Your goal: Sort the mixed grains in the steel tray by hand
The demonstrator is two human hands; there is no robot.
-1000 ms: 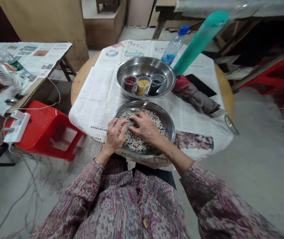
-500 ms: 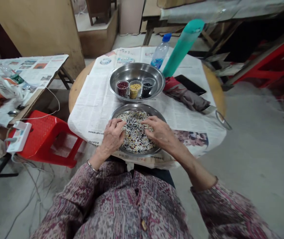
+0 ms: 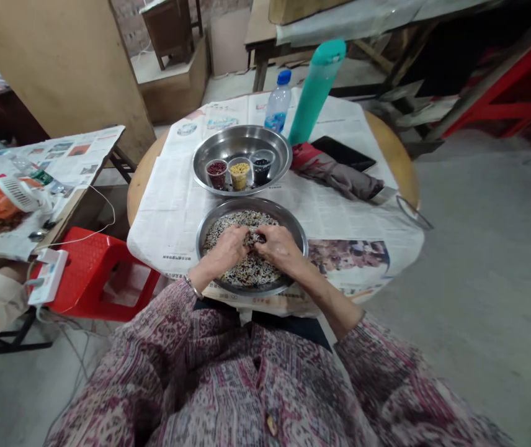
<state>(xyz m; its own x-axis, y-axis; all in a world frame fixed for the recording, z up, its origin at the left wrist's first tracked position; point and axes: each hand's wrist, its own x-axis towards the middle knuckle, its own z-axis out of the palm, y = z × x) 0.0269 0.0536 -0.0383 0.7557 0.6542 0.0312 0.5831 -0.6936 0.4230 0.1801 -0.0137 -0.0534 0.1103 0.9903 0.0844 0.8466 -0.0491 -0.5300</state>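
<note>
A round steel tray in front of me holds a spread layer of mixed grains, white, black, yellow and dark red. My left hand and my right hand meet over its middle, fingers curled in and closed around some of the grains. Dark and white bits show between the fingertips. Just behind stands a deeper steel basin with three clear plastic cups: one of dark red beans, one of yellow beans and one of black beans.
Newspaper covers the round table. Toward the back right are a water bottle, a tall green bottle, a folded umbrella and a dark flat device. At left, a red stool carries a power strip.
My hands have come together over the middle of the tray, and their fingers have closed on grains. Before, they were apart at its two sides. The camera view has shifted slightly.
</note>
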